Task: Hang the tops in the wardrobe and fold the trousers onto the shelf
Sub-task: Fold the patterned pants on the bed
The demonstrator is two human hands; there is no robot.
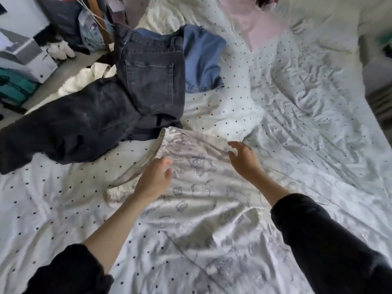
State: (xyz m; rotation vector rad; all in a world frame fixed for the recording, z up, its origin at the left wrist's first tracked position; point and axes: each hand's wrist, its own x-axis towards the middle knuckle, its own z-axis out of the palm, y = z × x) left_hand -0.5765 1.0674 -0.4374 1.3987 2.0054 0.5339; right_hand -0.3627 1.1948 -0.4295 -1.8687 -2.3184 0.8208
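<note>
A: What's the step here, by your reading?

B: Folding the printed trousers (197,187), I'd judge. They lie spread on the bed (297,102) at the centre of the frame, waistband toward the upper left. The left hand (156,179) is over the waistband edge with its fingers (167,164) loosely curled; whether they pinch the cloth I cannot tell. The right hand (244,159) hovers just above the cloth's upper right edge, fingers spread and holding nothing.

A: How to do it well?

B: Take the waistband at both corners, pull it taut so the creases drop out, lay one leg squarely over the other, then fold in thirds. The cloth looks thin and slippery, so smooth each fold flat before the next.

A: And the count?

B: One pair of printed trousers. One pair of dark jeans (148,81) in the upper left, back pocket showing, trailing off the bed's left edge. One blue garment (201,64) just behind the jeans, partly under them. One pink piece (254,22) at the top. No wardrobe or shelf is in view.
</note>
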